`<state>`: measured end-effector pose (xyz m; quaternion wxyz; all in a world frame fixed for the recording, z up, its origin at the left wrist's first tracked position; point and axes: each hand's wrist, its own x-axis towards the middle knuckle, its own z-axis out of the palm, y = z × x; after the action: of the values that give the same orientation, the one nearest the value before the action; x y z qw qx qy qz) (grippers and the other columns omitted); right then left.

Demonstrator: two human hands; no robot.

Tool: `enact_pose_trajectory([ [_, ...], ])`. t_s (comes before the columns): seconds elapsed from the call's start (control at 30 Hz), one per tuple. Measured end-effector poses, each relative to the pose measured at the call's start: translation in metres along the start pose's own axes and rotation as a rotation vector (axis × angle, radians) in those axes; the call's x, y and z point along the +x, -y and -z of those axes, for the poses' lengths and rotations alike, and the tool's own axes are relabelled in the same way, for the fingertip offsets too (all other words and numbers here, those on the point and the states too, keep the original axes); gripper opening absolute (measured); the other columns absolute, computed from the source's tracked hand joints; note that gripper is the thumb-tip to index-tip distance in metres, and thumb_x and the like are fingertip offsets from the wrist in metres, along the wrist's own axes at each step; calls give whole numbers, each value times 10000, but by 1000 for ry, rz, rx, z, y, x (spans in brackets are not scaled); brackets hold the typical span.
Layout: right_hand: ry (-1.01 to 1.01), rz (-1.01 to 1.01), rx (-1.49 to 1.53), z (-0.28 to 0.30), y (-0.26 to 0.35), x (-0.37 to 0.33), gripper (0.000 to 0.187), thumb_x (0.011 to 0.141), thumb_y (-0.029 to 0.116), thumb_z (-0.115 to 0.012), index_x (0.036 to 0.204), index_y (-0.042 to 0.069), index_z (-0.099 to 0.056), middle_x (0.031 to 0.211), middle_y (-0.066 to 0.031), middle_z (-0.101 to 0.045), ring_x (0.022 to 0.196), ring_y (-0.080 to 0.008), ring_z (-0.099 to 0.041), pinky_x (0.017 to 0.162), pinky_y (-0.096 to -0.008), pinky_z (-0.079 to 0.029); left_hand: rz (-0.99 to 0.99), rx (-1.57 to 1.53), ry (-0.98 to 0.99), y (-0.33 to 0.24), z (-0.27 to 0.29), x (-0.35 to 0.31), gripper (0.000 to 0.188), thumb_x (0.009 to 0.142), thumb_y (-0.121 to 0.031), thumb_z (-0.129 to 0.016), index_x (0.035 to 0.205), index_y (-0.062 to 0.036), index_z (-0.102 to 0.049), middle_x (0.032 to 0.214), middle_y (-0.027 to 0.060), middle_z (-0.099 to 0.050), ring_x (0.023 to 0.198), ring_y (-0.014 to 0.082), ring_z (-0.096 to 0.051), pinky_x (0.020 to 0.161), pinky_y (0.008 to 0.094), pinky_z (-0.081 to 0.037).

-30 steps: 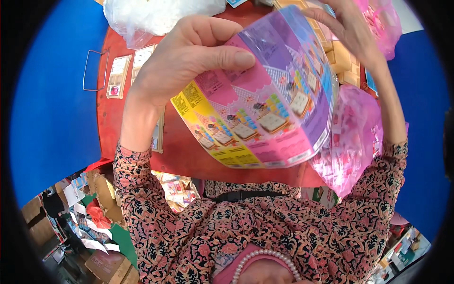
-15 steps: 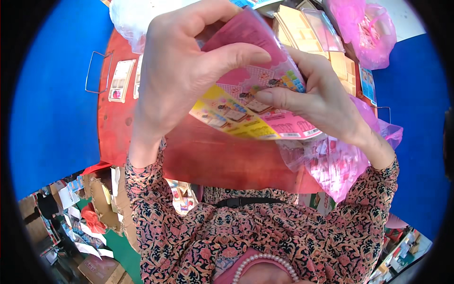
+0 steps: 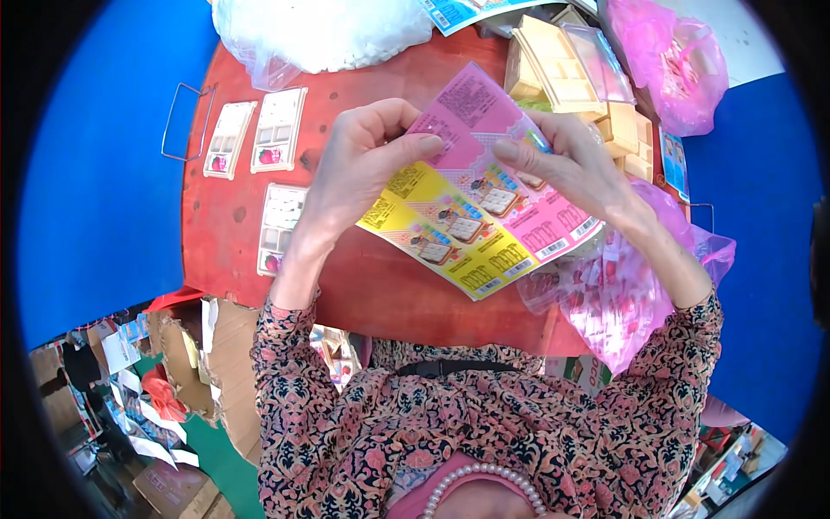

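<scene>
Clock: centred on the sheet, 12 at top of view.
Sheet (image 3: 484,199): pink-and-yellow print, in both hands over mid-table, tilted, one corner at 12.
Left hand (image 3: 363,160): at 10, narrow pinch on sheet edge, thumb on the print.
Right hand (image 3: 571,160): at 2, pinching sheet, thumb on the print, hiding part of it.
Filled trays: two at 9–10 (image 3: 229,138) (image 3: 278,130), one at 8–9 (image 3: 281,229); left wrist crosses right edge of the last.
Tray stack (image 3: 553,65): 1–2, beige, a clear case (image 3: 601,65) leaning on it.
White bag (image 3: 320,35): 10–11, bulging over far table edge.
Blue sheet (image 3: 480,10): 12, cut by frame.
Pink bags: tied-looking one (image 3: 674,73) at 2; loose one (image 3: 605,303) at 4–5, partly under right forearm.
Wire loop (image 3: 186,121): 9–10, at table edge.
Cardboard (image 3: 233,372): 8, below red table (image 3: 398,298).
Obstruction: sheet and forearms mask mid-table.
</scene>
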<state>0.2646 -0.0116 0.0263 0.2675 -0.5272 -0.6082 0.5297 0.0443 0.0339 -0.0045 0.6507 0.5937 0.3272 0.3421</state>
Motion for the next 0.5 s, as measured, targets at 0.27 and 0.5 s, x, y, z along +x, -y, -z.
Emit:
enact_pose_trajectory([
  [0.27, -19, -130, -34, 24, -8, 4, 425, 835, 381, -596, 1016, -3, -606, 770, 30, -586, 682, -26, -493, 606, -201, -391, 128, -132, 207, 19, 12, -2, 392, 806, -47, -576, 1164, 30, -438, 957, 97, -626, 864, 124, -596, 740, 232, -469],
  [0.5, -12, -175, 46, 28, -23, 6, 379, 858, 317, -578, 1062, -2, -584, 928, -25, -638, 816, -44, -580, 735, -206, -451, -7, -181, 182, 33, 2, -21, 498, 783, -38, -560, 1251, 24, -400, 1119, 88, -557, 1014, 127, -528, 836, 266, -437],
])
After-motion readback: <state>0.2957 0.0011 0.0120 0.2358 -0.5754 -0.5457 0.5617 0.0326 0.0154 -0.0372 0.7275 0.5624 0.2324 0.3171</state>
